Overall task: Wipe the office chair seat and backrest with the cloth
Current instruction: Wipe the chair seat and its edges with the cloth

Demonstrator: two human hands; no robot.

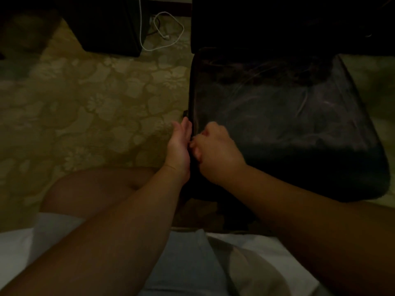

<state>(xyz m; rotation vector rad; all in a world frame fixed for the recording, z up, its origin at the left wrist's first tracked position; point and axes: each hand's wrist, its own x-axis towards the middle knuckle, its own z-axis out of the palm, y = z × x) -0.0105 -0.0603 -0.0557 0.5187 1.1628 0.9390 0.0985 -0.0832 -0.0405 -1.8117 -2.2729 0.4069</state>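
Dimness covers the whole scene, so fine detail is hard to read. The black office chair seat (286, 124) fills the right half of the view, its creased leather-like surface catching faint light, with the darker backrest (277, 22) rising at the top. The left hand (179, 146) lies flat against the seat's left edge, fingers straight and together, palm facing the chair, gripping nothing. The right hand (213, 150) sits on the seat just beside it, fingers curled into a loose fist; whether that grip has hold of the cloth I cannot tell, since no cloth shows plainly in the gloom. The two hands nearly touch at the seat's edge. To the left spreads a floral-patterned carpet (85, 99). A white cable (168, 26) loops on the floor near the top, beside a dark piece of furniture (106, 24). A bare knee (94, 189) shows below the left forearm.
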